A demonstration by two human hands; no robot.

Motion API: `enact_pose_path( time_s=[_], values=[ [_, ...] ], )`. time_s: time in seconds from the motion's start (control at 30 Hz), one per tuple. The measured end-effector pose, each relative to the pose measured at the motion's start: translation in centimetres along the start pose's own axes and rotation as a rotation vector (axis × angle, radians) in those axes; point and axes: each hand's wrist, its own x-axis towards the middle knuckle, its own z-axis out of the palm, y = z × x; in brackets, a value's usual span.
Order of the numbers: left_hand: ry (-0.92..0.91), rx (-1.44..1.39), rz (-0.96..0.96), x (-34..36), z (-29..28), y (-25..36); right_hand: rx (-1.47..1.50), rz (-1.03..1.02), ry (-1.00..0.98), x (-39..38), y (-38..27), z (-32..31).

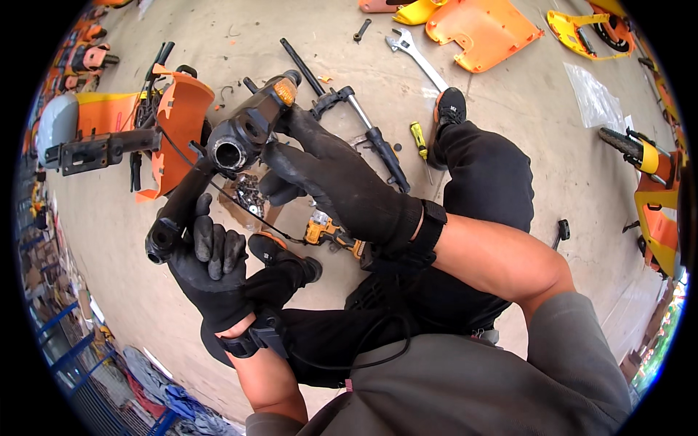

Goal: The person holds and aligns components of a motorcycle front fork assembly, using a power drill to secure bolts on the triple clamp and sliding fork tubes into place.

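Note:
A black tubular metal frame (190,190) is held up in front of me, with an open round tube end facing me and an orange reflector (285,91) on its upper side. My gloved right hand (327,174) is closed on its right side, just below the reflector; some fingertips are hidden behind the metal. At the lower tube end my gloved left hand (214,265) is closed against the frame from the right, its fingers curled. Beneath the frame, a cardboard tray of small metal hardware (247,195) lies on the floor, partly covered.
A yellow cordless driver (320,229) lies between my feet. Beyond are a fork assembly (374,142), a screwdriver (419,140) and an adjustable wrench (420,62) by my right shoe. Orange panels (480,33) lie farther off. A partly stripped orange vehicle (109,120) stands at left.

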Motion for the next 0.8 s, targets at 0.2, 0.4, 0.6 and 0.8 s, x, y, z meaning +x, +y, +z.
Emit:
enact_pose_path(
  time_s=[0.2, 0.4, 0.6, 0.8],
  values=[
    [0.063, 0.019, 0.001, -0.2, 0.4, 0.0, -0.118, -0.057, 0.004, 0.0, 0.2, 0.0],
    [0.065, 0.066, 0.015, -0.3, 0.7, -0.2, -0.292, -0.189, -0.046, 0.0, 1.1, -0.4],
    [0.027, 0.062, 0.014, -0.2, 0.3, -0.2, -0.327, -0.187, -0.057, -0.2, 0.5, -0.3],
    [0.048, 0.089, 0.025, -0.3, 0.4, -0.2, -0.152, -0.084, -0.019, 0.0, -0.3, -0.1]
  ],
)
